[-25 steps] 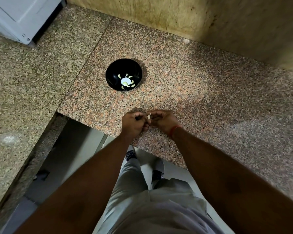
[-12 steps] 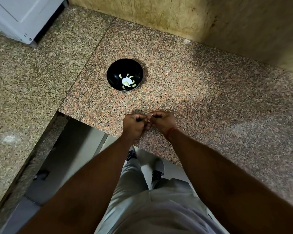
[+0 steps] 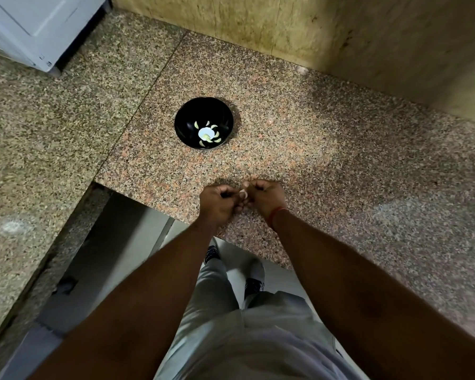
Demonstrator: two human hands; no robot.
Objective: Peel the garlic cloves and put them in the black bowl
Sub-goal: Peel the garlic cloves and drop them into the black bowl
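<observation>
Garlic clove, small and pale, sits pinched between the person's two hands just above the near edge of the granite counter. From the head camera, looking down, the left hand is curled into a loose fist with its fingertips closed on the clove's left side; the right hand mirrors it, fingers bent in tight, thumb and forefinger on the clove's right side. The two hands touch at the knuckles. Only a sliver of the clove shows between the fingers, so I cannot tell how much skin is on it. A red thread band circles the right wrist.

Farther back on the same speckled slab stands the black bowl, well apart from the hands and a little to their left. Inside it lie several peeled cloves, pale yellow-green, ringed around a bright white glare spot at the bottom.

A yellowish stone wall rises behind the counter. At the upper left corner stands a white appliance. Below the hands, past the counter's cut edge, grey trousers and dark shoes show over a pale floor.
</observation>
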